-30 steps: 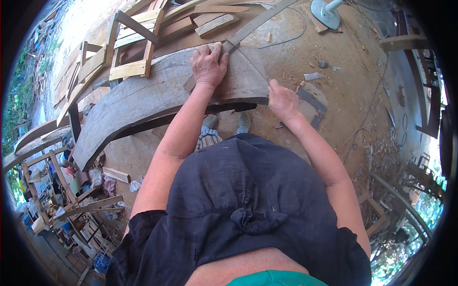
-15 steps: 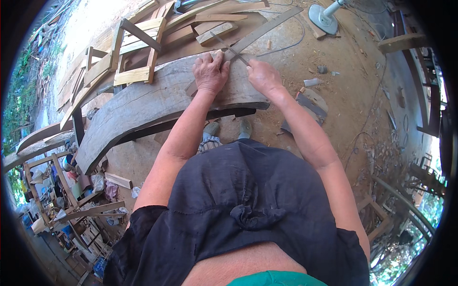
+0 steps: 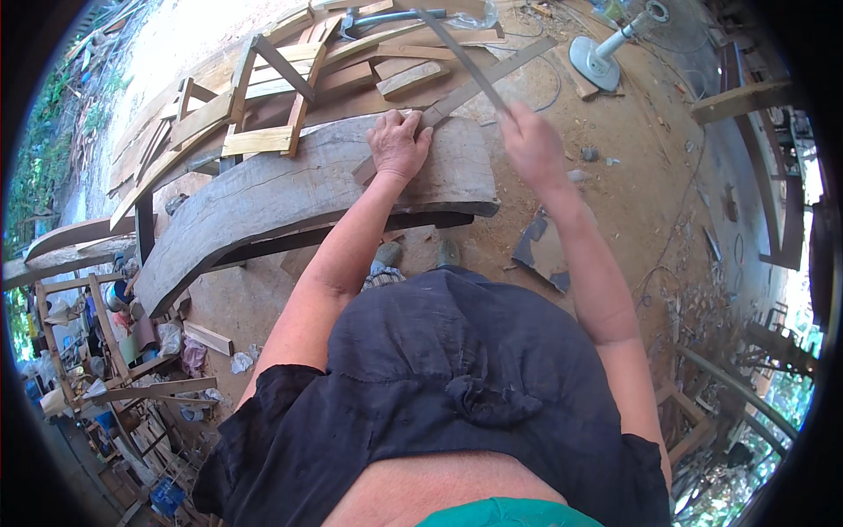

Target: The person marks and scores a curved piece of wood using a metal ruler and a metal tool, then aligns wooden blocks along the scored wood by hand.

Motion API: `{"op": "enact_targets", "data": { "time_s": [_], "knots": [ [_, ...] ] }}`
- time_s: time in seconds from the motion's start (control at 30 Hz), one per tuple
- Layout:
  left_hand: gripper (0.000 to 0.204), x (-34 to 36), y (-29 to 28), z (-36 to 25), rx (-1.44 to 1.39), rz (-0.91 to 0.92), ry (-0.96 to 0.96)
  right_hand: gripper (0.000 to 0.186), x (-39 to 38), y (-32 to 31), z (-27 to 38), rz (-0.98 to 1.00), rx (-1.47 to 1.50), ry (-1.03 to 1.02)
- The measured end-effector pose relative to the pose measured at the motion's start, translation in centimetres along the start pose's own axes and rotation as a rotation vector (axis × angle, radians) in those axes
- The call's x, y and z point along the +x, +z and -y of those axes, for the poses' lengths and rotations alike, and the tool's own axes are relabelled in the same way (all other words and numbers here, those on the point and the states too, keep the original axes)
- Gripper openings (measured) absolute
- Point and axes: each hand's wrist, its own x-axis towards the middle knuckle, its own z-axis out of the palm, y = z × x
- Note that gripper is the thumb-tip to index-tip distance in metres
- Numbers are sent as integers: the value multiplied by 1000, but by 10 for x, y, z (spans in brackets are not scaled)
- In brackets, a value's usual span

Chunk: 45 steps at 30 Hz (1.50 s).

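Note:
My left hand (image 3: 401, 145) presses down on a long wooden strip (image 3: 479, 86), with its fingers curled over the strip's edge. The strip lies slantwise across a thick, curved grey wooden slab (image 3: 299, 176) and juts beyond its far edge. My right hand (image 3: 533, 145), slightly blurred, is closed round the near end of a file (image 3: 465, 60), a long, narrow, dark bar. The file is raised to the right of the strip and points away to the far left, crossing above the strip in this view. The part inside my fist is hidden.
Beyond the slab lie a slatted wooden frame (image 3: 294, 114), loose boards (image 3: 413, 79) and a blue-handled hammer (image 3: 386, 18). A grey stand with a round base (image 3: 594, 63) is at the far right. Clutter and wood scraps (image 3: 149, 386) fill the near left. Cables cross the floor.
My right hand has moved right and lifted the file off the strip, its tip now farther away. My left hand stays on the strip. The view has shifted slightly.

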Motion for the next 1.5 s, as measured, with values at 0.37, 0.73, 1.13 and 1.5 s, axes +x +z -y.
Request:
{"op": "enact_targets", "data": {
  "time_s": [0.37,0.73,1.13,1.5],
  "knots": [
    [29,0,-7,-8,26,108,2,23,-60,45,-48,144,-110,152],
    [24,-3,-3,-9,12,83,98,21,-48,68,-49,187,-201,109],
    [22,-2,-6,-12,5,83,71,18,-49,67,-43,199,-268,106],
    [20,13,-6,-14,-36,240,134,17,-49,57,-36,270,-310,104]
  ]
}}
